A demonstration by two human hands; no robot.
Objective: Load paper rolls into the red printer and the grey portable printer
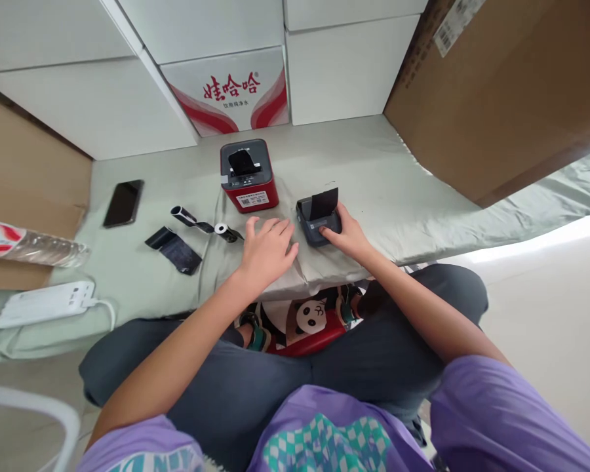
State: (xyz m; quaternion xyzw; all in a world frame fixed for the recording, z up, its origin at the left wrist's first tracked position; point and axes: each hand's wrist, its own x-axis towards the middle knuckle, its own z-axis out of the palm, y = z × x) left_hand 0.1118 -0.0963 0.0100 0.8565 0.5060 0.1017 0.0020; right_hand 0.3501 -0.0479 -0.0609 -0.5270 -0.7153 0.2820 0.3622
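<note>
1. Pale green cloth [373, 177] is spread over the low work surface, which is walled in by white boxes [349, 65] and a brown carton [501, 98].
2. Near the front edge, a small dark printer [316, 219] is steadied by the right hand [347, 235], fingers curled against its side, its flap raised.
3. Just beside it, the left hand [267, 252] is laid flat on the cloth, fingers spread, nothing gripped.
4. A red printer [248, 176], black rolls [196, 226] and a phone [122, 203] are seen further back.

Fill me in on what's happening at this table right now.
A person sits at a cloth-covered table. Their right hand grips a small dark printer with its lid up, while the left hand lies flat on the cloth beside it. A red printer stands behind, with black rolls, a phone and a power strip to the left.
</note>
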